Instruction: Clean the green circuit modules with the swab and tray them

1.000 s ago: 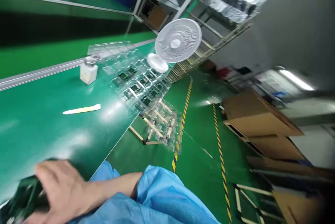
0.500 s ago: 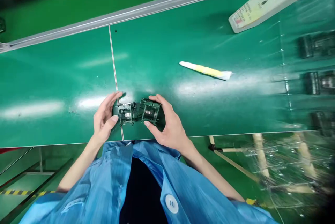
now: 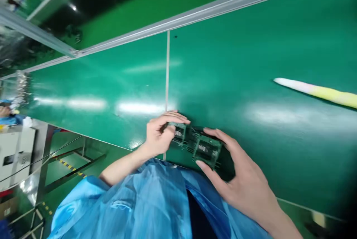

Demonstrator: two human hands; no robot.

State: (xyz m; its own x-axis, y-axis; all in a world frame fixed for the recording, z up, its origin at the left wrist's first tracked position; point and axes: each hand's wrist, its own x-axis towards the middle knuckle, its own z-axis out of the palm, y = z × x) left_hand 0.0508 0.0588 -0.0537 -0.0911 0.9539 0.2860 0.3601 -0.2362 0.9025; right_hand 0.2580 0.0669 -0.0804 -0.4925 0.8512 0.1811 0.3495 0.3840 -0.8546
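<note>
Two small green circuit board assemblies lie side by side on the green bench (image 3: 240, 67), near its front edge. My left hand (image 3: 163, 133) is closed on the left circuit board assembly (image 3: 180, 133), thumb in front and fingers over the far side. Thumb and fingers of my right hand (image 3: 234, 168) grip the right circuit board assembly (image 3: 208, 149) from its near and far sides. The two assemblies are close together, with dark parts between them; I cannot tell whether they are joined. Fine details are blurred.
A white and yellow stick-like wrapped thing (image 3: 320, 92) lies to the right. A grey metal rail (image 3: 125, 38) runs along the back of the bench. Silvery bags (image 3: 22, 88) sit at the far left end, where another person's hand (image 3: 4, 111) shows.
My view has swung left, so the bottle at the right is out of sight. My left hand, earlier apart beside the left assembly, has closed on it. My right hand keeps its grip.
</note>
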